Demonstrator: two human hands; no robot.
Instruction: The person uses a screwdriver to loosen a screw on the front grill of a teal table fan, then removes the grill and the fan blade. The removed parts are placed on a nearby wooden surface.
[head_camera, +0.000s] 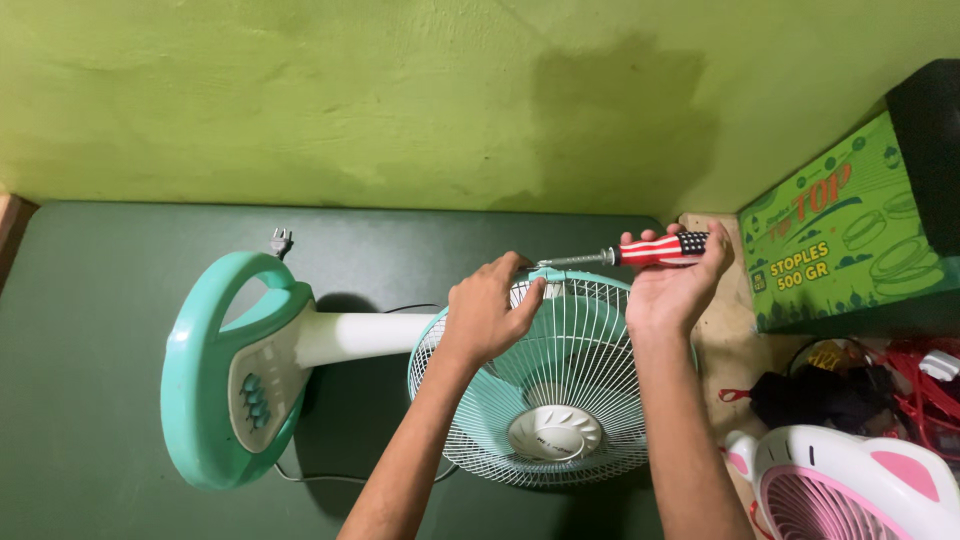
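A teal and white stand fan lies on its side on a dark green table (110, 300). Its round base (225, 375) with buttons is at the left, and its white wire grille (560, 390) faces up at the middle. My left hand (490, 310) pinches the grille's top rim where the tool tip meets it. My right hand (675, 280) grips a screwdriver (640, 251) with a red, white and blue striped handle. Its metal shaft points left to the rim, next to my left fingers.
The fan's plug (280, 241) lies on the table near the green wall. A green printed cardboard box (840, 235) stands at the right. Below it are tangled red cables (920, 385), dark cloth, and a pink and white fan (850, 490) at the bottom right corner.
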